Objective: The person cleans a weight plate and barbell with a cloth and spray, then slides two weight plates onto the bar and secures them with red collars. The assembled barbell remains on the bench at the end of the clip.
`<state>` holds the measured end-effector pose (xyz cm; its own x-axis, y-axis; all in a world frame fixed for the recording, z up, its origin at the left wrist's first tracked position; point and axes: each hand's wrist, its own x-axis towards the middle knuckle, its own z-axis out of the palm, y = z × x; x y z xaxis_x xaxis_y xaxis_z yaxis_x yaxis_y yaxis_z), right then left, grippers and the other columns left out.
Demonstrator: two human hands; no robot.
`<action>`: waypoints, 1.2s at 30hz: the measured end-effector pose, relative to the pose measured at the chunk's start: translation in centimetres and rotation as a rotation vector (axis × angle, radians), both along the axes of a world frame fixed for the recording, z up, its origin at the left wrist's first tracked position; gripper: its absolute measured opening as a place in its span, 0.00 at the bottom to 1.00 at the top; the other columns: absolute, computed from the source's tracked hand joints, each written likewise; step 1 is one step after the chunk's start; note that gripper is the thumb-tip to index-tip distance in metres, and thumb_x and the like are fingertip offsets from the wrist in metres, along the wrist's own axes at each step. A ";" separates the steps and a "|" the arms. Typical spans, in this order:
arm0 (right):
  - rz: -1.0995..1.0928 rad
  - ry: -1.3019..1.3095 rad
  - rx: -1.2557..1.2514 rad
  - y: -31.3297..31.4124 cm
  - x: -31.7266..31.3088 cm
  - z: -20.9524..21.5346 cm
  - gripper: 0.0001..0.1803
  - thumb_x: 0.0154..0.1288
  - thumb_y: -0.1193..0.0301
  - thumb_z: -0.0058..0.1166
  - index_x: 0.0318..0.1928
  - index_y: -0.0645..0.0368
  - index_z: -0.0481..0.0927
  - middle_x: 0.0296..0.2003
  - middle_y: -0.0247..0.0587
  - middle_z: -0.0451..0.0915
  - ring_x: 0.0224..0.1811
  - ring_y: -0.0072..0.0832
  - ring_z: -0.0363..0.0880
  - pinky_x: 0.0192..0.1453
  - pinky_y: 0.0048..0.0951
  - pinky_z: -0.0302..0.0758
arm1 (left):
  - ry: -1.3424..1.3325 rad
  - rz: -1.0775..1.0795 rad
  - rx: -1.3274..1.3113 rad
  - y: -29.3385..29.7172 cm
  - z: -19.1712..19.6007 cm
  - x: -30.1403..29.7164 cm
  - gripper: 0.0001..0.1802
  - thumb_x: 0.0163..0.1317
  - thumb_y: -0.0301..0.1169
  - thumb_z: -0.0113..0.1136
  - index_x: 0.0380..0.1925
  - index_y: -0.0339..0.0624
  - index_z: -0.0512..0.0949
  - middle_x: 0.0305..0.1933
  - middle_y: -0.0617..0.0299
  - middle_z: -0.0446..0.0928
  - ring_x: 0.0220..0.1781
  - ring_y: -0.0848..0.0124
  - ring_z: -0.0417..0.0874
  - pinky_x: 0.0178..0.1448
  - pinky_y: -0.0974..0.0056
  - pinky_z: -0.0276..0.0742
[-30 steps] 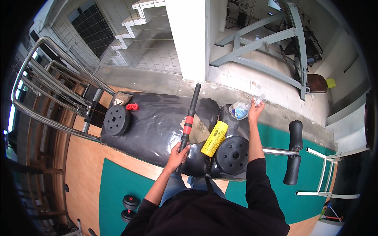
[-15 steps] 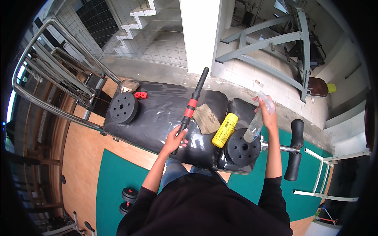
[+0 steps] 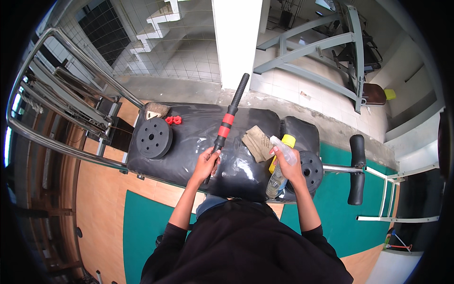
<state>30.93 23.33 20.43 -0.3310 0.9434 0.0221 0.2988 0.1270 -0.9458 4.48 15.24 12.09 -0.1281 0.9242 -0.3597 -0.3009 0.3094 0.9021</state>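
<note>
My left hand (image 3: 206, 164) is closed round the lower part of a black and red dumbbell bar (image 3: 227, 121), which slants up and away over the padded bench (image 3: 198, 128). A clear spray bottle (image 3: 275, 183) is gripped at its neck by my right hand (image 3: 288, 164). That bottle and hand partly cover a yellow bottle (image 3: 288, 140) and a black weight plate (image 3: 312, 171) at the bench's right end. Between the bar and the yellow bottle lies a folded tan cloth (image 3: 257, 144).
Another black weight plate (image 3: 154, 137) rests on the bench's left part, beside red collar nuts (image 3: 173, 120) and a brush (image 3: 157, 110). Padded rollers (image 3: 357, 168) stick out at right. A chrome frame (image 3: 71, 38) rises at left. Green mat (image 3: 146, 213) covers part of the wooden floor.
My right hand has moved left and nearer with the spray bottle, from above the right plate to in front of the yellow bottle. My left hand still holds the bar; the view has shifted slightly.
</note>
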 end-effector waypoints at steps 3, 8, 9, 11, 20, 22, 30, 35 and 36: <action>0.024 -0.103 0.084 0.3 -1.3 0.4 0.17 0.63 0.63 0.54 0.25 0.64 0.78 0.17 0.39 0.74 0.19 0.26 0.75 0.24 0.28 0.68 | 0.039 -0.002 0.008 0.3 -0.3 -0.6 0.14 0.70 0.36 0.46 0.49 0.40 0.71 0.23 0.66 0.71 0.11 0.81 0.64 0.14 0.73 0.59; 0.132 -0.234 0.184 -1.3 -3.4 0.2 0.18 0.62 0.63 0.55 0.23 0.66 0.76 0.18 0.47 0.72 0.21 0.39 0.74 0.27 0.35 0.68 | 0.188 0.007 0.038 1.1 -0.2 -1.7 0.15 0.71 0.36 0.46 0.51 0.39 0.71 0.24 0.67 0.72 0.12 0.81 0.65 0.15 0.73 0.60; 0.128 -0.263 0.149 -1.9 -3.7 0.1 0.18 0.62 0.63 0.55 0.23 0.67 0.76 0.18 0.49 0.73 0.21 0.41 0.74 0.28 0.36 0.69 | 0.214 0.009 0.048 1.4 -0.4 -2.0 0.15 0.70 0.36 0.46 0.51 0.39 0.71 0.24 0.67 0.72 0.12 0.81 0.66 0.15 0.73 0.60; -0.002 -0.128 0.063 -1.9 -3.8 -0.5 0.18 0.63 0.62 0.54 0.25 0.66 0.77 0.18 0.43 0.72 0.20 0.33 0.76 0.26 0.32 0.69 | 0.277 0.013 0.061 1.7 -0.1 -2.4 0.16 0.69 0.35 0.49 0.51 0.38 0.72 0.26 0.64 0.74 0.14 0.80 0.68 0.18 0.72 0.62; -0.337 -0.018 0.103 0.6 -5.0 1.0 0.18 0.66 0.60 0.51 0.30 0.64 0.81 0.22 0.38 0.79 0.18 0.23 0.77 0.24 0.26 0.71 | 0.847 0.084 0.500 0.9 -1.0 -5.0 0.19 0.58 0.31 0.63 0.49 0.38 0.75 0.36 0.52 0.77 0.35 0.60 0.79 0.40 0.61 0.74; -0.378 -0.028 0.077 0.2 -5.3 1.1 0.18 0.66 0.59 0.52 0.32 0.64 0.82 0.22 0.37 0.79 0.18 0.23 0.77 0.24 0.25 0.71 | 0.858 0.025 0.478 0.8 -0.8 -5.7 0.19 0.58 0.32 0.64 0.49 0.38 0.75 0.36 0.52 0.76 0.35 0.58 0.79 0.40 0.61 0.74; -0.393 0.010 -0.076 -3.3 -8.4 -1.0 0.16 0.63 0.62 0.55 0.28 0.65 0.80 0.18 0.39 0.74 0.17 0.24 0.74 0.23 0.28 0.68 | 0.789 -0.125 0.429 1.8 -2.1 -7.7 0.20 0.63 0.35 0.59 0.51 0.35 0.74 0.41 0.52 0.77 0.40 0.63 0.79 0.43 0.62 0.74; -0.144 -0.150 0.063 -6.0 -9.6 -2.6 0.17 0.64 0.63 0.54 0.28 0.65 0.80 0.20 0.39 0.75 0.18 0.25 0.76 0.24 0.28 0.69 | 0.064 -0.308 0.152 4.4 -3.3 -8.2 0.20 0.70 0.35 0.48 0.56 0.33 0.69 0.49 0.51 0.77 0.47 0.67 0.80 0.47 0.64 0.78; -0.147 -0.129 -0.004 -6.6 -10.2 -2.2 0.16 0.65 0.63 0.53 0.29 0.65 0.80 0.22 0.38 0.75 0.19 0.24 0.76 0.24 0.27 0.69 | -0.013 -0.338 0.150 5.2 -3.1 -8.3 0.20 0.71 0.35 0.47 0.57 0.33 0.67 0.49 0.51 0.77 0.49 0.67 0.80 0.49 0.64 0.78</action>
